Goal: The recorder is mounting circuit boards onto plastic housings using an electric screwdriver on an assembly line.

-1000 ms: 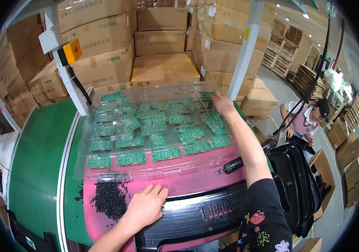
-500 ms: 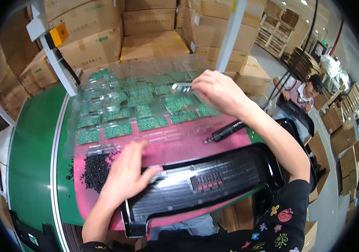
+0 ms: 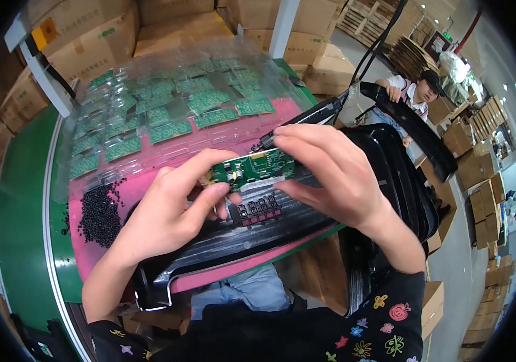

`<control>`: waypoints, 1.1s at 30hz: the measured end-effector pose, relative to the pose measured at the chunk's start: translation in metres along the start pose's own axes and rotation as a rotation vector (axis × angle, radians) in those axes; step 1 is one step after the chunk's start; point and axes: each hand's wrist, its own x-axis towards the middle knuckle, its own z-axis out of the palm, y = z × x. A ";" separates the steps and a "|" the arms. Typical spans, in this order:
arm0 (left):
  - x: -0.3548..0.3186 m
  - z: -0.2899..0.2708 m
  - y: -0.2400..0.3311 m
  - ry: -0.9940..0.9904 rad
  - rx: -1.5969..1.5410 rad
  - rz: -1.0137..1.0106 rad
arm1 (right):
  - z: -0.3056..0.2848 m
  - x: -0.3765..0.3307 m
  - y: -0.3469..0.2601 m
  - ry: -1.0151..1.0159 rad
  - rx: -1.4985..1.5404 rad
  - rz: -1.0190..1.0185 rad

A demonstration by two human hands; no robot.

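Note:
A green circuit board (image 3: 258,170) with small components on its upper face is held at both ends, above a long black plastic panel (image 3: 207,256). My left hand (image 3: 170,202) pinches the board's left end between thumb and fingers. At the other end, my right hand (image 3: 336,175) has its fingers on the top edge and its thumb below. Just beneath the board, the panel shows a small rectangular display window (image 3: 258,210) with digit-shaped cutouts. A black pen-shaped power screwdriver (image 3: 306,118) lies behind my right hand, its tip pointing left.
Clear plastic trays (image 3: 176,148) with several green boards cover the back of the pink mat (image 3: 83,253). Small black screws (image 3: 101,217) are heaped at left. More black panels (image 3: 400,181) stack at right. A co-worker (image 3: 412,96) holds a black panel beyond. Cardboard boxes (image 3: 98,51) stand behind.
My right hand has come back from the trays with the circuit board. My left hand has left the panel's end and grips the board too. The co-worker has raised a black panel.

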 end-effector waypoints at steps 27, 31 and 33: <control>0.002 0.024 -0.066 -0.221 0.577 -0.016 | 0.065 -0.091 0.007 -0.287 0.599 0.646; 0.003 0.025 -0.062 -0.227 0.565 -0.082 | 0.064 -0.090 0.007 -0.304 0.587 0.650; 0.003 0.025 -0.062 -0.230 0.569 -0.078 | 0.064 -0.090 0.008 -0.309 0.587 0.652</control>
